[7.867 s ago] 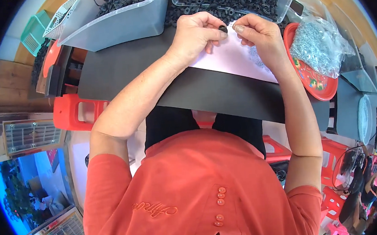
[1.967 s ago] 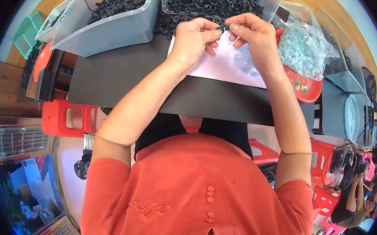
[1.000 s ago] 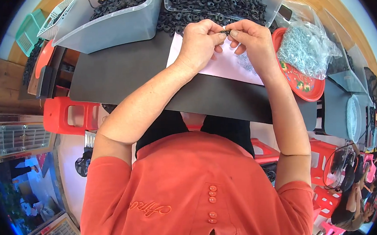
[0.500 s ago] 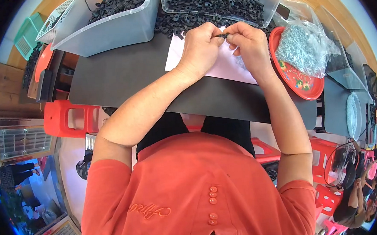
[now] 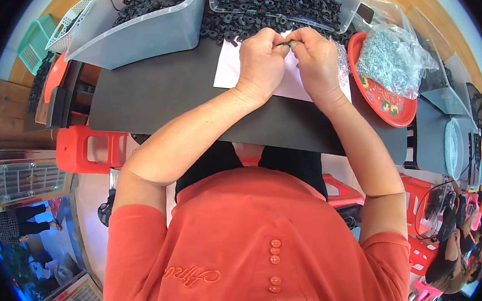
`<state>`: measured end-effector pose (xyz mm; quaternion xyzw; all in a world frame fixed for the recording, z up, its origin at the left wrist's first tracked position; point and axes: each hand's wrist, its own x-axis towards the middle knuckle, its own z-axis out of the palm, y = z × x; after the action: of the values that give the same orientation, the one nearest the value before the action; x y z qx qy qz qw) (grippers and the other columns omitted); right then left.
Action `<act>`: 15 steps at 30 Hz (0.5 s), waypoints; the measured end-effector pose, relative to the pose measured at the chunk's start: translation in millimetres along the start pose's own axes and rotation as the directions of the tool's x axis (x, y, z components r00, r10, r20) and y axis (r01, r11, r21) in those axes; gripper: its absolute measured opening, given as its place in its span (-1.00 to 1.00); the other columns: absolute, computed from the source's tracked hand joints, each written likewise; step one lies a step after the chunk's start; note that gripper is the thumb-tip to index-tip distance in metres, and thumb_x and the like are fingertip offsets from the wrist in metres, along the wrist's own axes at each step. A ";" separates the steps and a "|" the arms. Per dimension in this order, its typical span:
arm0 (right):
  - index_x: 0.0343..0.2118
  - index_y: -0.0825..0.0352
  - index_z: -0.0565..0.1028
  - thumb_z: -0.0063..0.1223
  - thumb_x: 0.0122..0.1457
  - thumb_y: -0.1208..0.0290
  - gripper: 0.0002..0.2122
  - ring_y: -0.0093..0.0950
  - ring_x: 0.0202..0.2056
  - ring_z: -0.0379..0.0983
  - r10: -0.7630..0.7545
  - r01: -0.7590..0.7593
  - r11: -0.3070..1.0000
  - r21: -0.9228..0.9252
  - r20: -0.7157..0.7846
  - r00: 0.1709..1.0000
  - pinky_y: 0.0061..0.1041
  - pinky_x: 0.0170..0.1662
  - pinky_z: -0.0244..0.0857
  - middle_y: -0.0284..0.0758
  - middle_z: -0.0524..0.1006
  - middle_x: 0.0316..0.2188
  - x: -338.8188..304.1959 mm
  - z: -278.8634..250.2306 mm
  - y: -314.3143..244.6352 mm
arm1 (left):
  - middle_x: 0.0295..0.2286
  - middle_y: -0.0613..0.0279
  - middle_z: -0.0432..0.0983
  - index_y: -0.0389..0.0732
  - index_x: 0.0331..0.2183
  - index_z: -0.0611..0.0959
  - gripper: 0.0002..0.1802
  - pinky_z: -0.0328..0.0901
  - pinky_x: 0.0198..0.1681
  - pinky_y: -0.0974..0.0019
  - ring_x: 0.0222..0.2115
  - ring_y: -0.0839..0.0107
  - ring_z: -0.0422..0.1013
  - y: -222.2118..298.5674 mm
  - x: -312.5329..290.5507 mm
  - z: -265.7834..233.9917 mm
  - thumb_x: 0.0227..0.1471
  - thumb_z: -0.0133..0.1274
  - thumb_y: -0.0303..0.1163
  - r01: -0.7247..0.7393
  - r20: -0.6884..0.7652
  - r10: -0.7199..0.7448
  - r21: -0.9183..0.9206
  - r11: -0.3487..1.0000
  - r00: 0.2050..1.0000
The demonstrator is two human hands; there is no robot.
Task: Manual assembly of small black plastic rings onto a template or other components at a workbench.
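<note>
My left hand [image 5: 261, 65] and my right hand [image 5: 316, 61] meet above a sheet of white paper [image 5: 227, 67] on the dark table. Between their fingertips they pinch a small black part [image 5: 285, 44]; the fingers cover most of it. Beyond my hands lies a heap of loose black parts [image 5: 232, 27], spilling from a clear plastic bin [image 5: 349, 17]. Small shiny metal pieces [image 5: 343, 65] lie on the paper beside my right hand. To the right, a red tray [image 5: 398, 118] carries a clear bag of silvery small pieces [image 5: 391, 61].
A second clear bin [image 5: 133, 49] with black parts stands at the back left, near green [image 5: 35, 47] and white baskets [image 5: 70, 22]. Red stools [image 5: 93, 149] stand below the table [image 5: 148, 95]. Further tubs line the right side, where other people [image 5: 455, 253] sit.
My right hand has turned slightly, its lower fingers now curled in, and metal pieces on the paper show beside it. Both hands still pinch the black part.
</note>
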<state>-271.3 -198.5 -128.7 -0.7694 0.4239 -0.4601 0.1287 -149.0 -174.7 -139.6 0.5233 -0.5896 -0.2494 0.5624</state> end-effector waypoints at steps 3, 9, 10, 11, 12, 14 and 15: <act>-0.51 0.41 0.48 -0.04 -0.01 0.54 -0.92 -0.18 -0.48 0.46 -0.107 0.099 0.992 -0.083 -0.090 0.990 -0.28 -0.39 0.34 -0.13 0.52 -0.50 -1.1 3.7 -2.5 | -0.60 0.26 0.49 -0.34 -0.49 0.55 -0.96 0.29 -0.48 0.45 -0.57 0.59 0.36 -1.2 -0.5 0.4 -0.10 0.09 -0.59 0.049 -0.006 -0.049 -0.069 0.996 0.999; -0.41 0.42 0.53 -0.04 0.01 0.55 -0.88 -0.22 -0.43 0.50 0.028 -0.020 0.991 0.133 -0.062 0.998 -0.34 -0.36 0.35 -0.13 0.54 -0.44 0.1 4.2 2.6 | -0.60 0.27 0.50 -0.32 -0.48 0.56 -0.97 0.27 -0.52 0.47 -0.59 0.60 0.35 -4.5 2.1 1.6 -0.08 0.09 -0.59 -0.075 -0.065 0.071 -0.064 0.995 0.995; -0.39 0.42 0.53 -0.04 0.02 0.53 -0.86 -0.23 -0.43 0.50 0.073 -0.066 0.983 0.173 -0.035 0.997 -0.35 -0.36 0.35 -0.13 0.55 -0.45 0.7 3.8 3.0 | -0.60 0.27 0.50 -0.32 -0.48 0.56 -0.97 0.27 -0.52 0.47 -0.59 0.60 0.35 -3.3 2.4 0.9 -0.08 0.09 -0.59 -0.075 -0.067 0.071 -0.065 0.995 0.995; -0.37 0.43 0.54 -0.05 0.02 0.51 -0.84 -0.24 -0.44 0.51 0.118 -0.114 0.971 0.211 -0.006 0.993 -0.36 -0.35 0.35 -0.12 0.56 -0.45 1.1 3.3 3.4 | -0.61 0.27 0.49 -0.32 -0.48 0.56 -0.98 0.26 -0.53 0.47 -0.59 0.60 0.35 -2.2 3.0 0.1 -0.08 0.08 -0.59 -0.039 -0.050 0.034 -0.095 0.995 0.998; -0.37 0.43 0.54 -0.05 0.02 0.51 -0.84 -0.24 -0.44 0.51 0.116 -0.113 0.971 0.209 -0.005 0.993 -0.36 -0.35 0.35 -0.12 0.56 -0.45 1.0 2.3 3.4 | -0.61 0.27 0.49 -0.32 -0.48 0.56 -0.98 0.26 -0.53 0.47 -0.60 0.61 0.35 -1.1 3.4 -0.3 -0.07 0.08 -0.59 -0.001 -0.031 -0.003 -0.124 0.992 1.000; -0.37 0.45 0.55 -0.06 0.01 0.49 -0.82 -0.23 -0.46 0.51 0.172 -0.178 0.970 0.164 0.051 0.984 -0.36 -0.36 0.33 -0.12 0.55 -0.51 1.4 0.3 1.3 | -0.62 0.27 0.49 -0.33 -0.48 0.56 -0.98 0.27 -0.55 0.47 -0.61 0.60 0.35 -3.8 4.1 0.3 -0.07 0.08 -0.59 0.020 -0.018 -0.023 -0.127 0.992 1.000; -0.37 0.45 0.55 -0.06 0.01 0.49 -0.82 -0.23 -0.46 0.51 0.170 -0.176 0.971 0.163 0.051 0.984 -0.36 -0.36 0.33 -0.12 0.55 -0.51 1.7 -0.2 0.5 | -0.62 0.27 0.48 -0.33 -0.48 0.56 -0.98 0.27 -0.56 0.48 -0.63 0.60 0.35 -5.2 4.5 0.8 -0.06 0.08 -0.59 0.043 -0.002 -0.044 -0.128 0.991 0.999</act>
<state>-271.3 -200.1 -127.8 -0.7245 0.4467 -0.4667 0.2403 -147.1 -180.6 -142.6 0.4995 -0.5596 -0.2979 0.5905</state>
